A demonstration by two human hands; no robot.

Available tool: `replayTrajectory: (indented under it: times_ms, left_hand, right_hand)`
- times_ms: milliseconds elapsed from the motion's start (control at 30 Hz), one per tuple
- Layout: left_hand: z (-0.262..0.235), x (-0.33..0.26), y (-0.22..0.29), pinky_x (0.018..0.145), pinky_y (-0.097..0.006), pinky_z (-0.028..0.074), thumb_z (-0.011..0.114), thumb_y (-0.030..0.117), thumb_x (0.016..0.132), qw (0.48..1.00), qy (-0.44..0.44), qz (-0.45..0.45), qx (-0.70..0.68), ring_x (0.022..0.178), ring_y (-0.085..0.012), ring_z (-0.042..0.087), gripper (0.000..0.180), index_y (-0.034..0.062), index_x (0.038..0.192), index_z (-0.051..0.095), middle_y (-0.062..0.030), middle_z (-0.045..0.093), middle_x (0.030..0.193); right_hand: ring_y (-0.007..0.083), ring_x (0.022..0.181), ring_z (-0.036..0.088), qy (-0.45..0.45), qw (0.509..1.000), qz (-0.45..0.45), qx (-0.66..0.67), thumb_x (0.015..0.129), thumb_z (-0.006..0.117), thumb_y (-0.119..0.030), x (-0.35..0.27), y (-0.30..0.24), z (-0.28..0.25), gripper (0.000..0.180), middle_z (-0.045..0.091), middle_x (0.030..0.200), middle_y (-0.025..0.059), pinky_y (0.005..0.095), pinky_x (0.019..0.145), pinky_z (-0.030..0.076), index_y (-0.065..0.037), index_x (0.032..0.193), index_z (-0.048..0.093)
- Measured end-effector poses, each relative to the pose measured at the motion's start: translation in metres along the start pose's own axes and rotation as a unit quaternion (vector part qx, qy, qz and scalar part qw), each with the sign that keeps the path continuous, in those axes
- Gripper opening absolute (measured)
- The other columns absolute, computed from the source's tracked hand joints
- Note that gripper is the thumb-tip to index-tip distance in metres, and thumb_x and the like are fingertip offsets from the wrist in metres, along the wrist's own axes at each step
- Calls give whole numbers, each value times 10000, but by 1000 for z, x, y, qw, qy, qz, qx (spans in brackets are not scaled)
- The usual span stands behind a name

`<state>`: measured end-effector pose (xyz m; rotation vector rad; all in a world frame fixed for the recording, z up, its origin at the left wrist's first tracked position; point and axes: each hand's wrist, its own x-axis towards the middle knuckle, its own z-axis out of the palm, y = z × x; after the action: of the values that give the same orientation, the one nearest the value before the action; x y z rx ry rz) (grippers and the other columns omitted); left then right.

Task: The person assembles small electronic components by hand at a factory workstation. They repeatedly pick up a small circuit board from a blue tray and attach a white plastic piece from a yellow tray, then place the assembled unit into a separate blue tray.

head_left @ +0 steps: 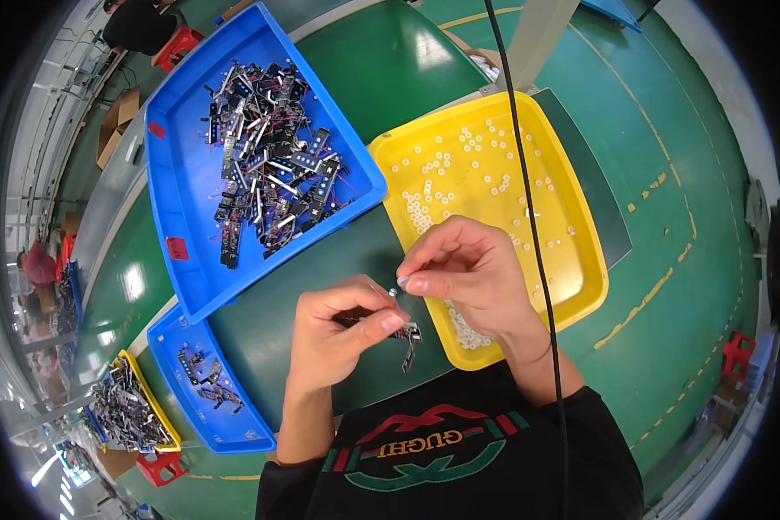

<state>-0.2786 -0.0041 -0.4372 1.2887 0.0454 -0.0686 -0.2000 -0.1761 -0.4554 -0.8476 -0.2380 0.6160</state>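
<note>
My left hand (pixel 334 338) is closed around a small black circuit board (pixel 411 338), whose end sticks out below the thumb. A small silvery round part (pixel 393 293) shows just above that thumb, beside a thin red wire. Close by on the right, my right hand (pixel 481 282) pinches a tiny whitish piece (pixel 403 282) between thumb and forefinger. The piece resembles the white rings (pixel 418 212) in the yellow tray (pixel 594 260), but fingers cover most of it. Both hands are held over the dark green tabletop (pixel 256 338), the right one partly over the tray's near left edge.
A large blue bin (pixel 178 156) at the far left holds a heap of wired black boards (pixel 277 165). Nearer stands a smaller blue bin (pixel 238 433) with a few boards. A black cable (pixel 529 191) hangs across the view, passing over the yellow tray and my right forearm.
</note>
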Motion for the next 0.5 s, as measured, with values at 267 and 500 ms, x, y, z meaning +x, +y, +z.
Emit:
replayTrajectory:
  times_ms: [267,500]
  left_hand:
    - [-1,-1,1,566,-226,424,690,42,833,999,-34,-2,42,646,-96,568,67,-22,815,693,-77,649,755]
    - [1,-4,4,554,-231,428,678,56,848,999,-37,-11,30,633,-97,578,95,-19,790,684,-75,652,743]
  right_hand:
    - [175,870,649,-28,998,21,58,787,668,99,-7,4,7,177,662,919,127,285,790,536,32,938,604]
    - [217,814,653,27,996,2,89,749,652,149,-12,5,17,209,641,884,183,294,720,538,1,866,561]
